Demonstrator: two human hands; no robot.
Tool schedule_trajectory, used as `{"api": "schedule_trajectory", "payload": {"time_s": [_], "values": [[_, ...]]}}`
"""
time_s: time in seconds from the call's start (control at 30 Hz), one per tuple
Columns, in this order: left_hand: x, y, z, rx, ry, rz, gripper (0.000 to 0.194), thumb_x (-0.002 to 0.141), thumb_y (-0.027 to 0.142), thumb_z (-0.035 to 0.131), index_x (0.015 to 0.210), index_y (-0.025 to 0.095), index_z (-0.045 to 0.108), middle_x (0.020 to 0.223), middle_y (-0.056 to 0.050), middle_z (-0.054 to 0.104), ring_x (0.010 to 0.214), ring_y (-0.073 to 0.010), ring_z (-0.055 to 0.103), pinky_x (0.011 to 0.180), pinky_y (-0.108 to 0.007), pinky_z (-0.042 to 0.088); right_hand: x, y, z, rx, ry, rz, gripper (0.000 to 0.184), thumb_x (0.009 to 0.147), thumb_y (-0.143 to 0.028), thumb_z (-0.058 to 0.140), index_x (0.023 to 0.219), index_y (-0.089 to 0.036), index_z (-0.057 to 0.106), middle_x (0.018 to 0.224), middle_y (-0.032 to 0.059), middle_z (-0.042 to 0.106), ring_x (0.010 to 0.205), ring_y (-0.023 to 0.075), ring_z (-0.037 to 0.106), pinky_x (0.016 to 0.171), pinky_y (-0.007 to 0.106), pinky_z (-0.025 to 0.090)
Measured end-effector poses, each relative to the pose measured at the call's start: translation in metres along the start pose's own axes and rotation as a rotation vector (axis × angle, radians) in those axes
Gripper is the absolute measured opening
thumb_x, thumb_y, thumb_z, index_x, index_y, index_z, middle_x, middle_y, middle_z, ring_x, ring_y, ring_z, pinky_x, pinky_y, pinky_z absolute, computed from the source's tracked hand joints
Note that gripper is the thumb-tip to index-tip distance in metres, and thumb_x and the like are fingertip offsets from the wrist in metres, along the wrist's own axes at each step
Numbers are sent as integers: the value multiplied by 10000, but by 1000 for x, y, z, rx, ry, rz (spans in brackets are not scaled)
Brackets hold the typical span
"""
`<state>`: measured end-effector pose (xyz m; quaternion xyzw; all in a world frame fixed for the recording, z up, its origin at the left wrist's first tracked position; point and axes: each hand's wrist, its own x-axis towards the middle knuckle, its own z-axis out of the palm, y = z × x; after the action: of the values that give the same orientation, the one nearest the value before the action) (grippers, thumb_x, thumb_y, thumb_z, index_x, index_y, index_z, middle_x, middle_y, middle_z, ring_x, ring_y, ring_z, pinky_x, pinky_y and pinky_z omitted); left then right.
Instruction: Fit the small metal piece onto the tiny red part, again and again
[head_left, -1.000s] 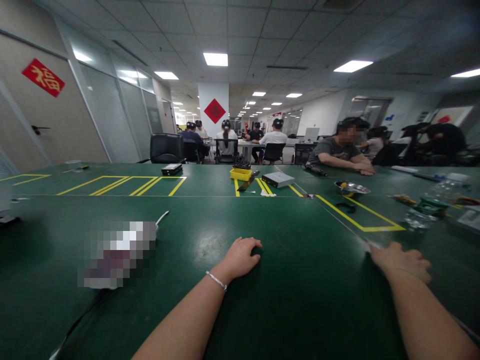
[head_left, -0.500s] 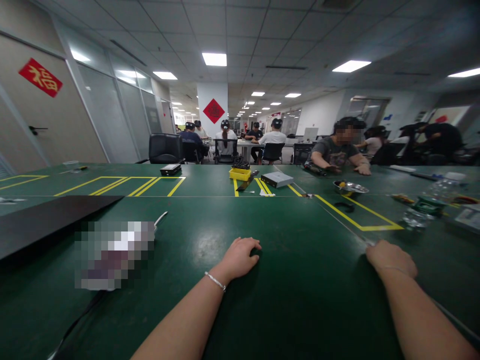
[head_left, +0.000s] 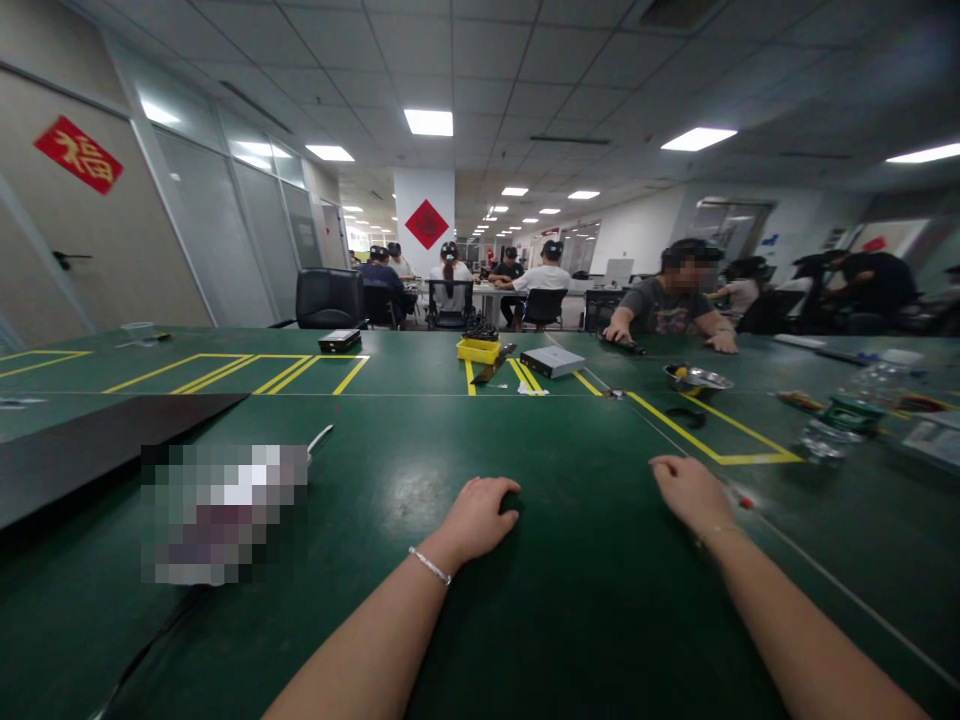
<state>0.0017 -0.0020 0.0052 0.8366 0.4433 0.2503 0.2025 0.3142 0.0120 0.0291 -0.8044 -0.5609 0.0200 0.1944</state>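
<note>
Left hand (head_left: 480,515): lower centre of frame, palm down on the dark green, glossy tabletop (head_left: 585,440). Fingers loosely curved, thumb a little apart from them, narrow gap facing right. Twisted silver-coloured bracelet (head_left: 430,566) around the wrist.

Right hand (head_left: 694,497): right of centre, back of hand up, leading fingers pointing to the upper left. Other fingers tucked underneath, so cannot tell how wide the grip is or whether it holds anything. Contact with the tabletop also unclear. Small red item (head_left: 745,503) near its wrist, by the pale seam line.

The tabletop, main thing by both hands, fills the lower half of the frame. Pixelated block with a pale edge (head_left: 225,515) at lower left, well apart from the left hand; matte black flat sheet (head_left: 97,440) just behind it at the left edge.

Mid-frame, farther back: small yellow plastic tray (head_left: 478,350) with dark items in it; silver-grey flat box (head_left: 552,361) just right of it. Black box with a light top (head_left: 340,341) at centre left. Right side: shiny metal bowl (head_left: 709,384), black curved piece (head_left: 686,418) near yellow floor-style tape (head_left: 757,460), clear plastic bottle with a green label (head_left: 840,415).

Person in a dark grey shirt (head_left: 664,305), upper right, one hand on a dark object (head_left: 630,348) at the far edge.
</note>
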Motion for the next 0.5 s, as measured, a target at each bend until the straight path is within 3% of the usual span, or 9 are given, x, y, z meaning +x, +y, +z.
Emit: {"api": "schedule_trajectory", "payload": {"time_s": [0.13,0.27,0.4,0.5], "values": [[1,4,0,-117,6,-75,403,694,298,531,1081,224,448,982,-16,600,950,-184,515,836,-307,372,-37,-75,20,314,-206,-288,287,726,-299,386,879,-191,603,824,30,589,703,132,529,626,241,400],[0,9,1,-247,-16,-64,418,667,335,565,1053,225,451,908,4,620,840,-155,555,736,-253,409,-78,-124,39,587,-355,-372,254,716,-282,429,921,-174,535,639,-15,562,556,103,502,527,214,387],[-1,13,1,-235,15,-33,250,713,320,502,932,202,514,824,-4,613,734,-133,556,633,-222,405,-93,-136,46,684,-354,-372,247,722,-296,443,936,-181,486,693,-11,579,628,111,541,584,225,415],[-1,13,0,-228,28,-55,244,740,311,450,948,197,511,786,-1,605,702,-124,548,620,-223,402,-78,-123,40,518,-301,-431,286,752,-321,403,986,-182,489,789,22,596,722,133,549,666,260,422]]}}
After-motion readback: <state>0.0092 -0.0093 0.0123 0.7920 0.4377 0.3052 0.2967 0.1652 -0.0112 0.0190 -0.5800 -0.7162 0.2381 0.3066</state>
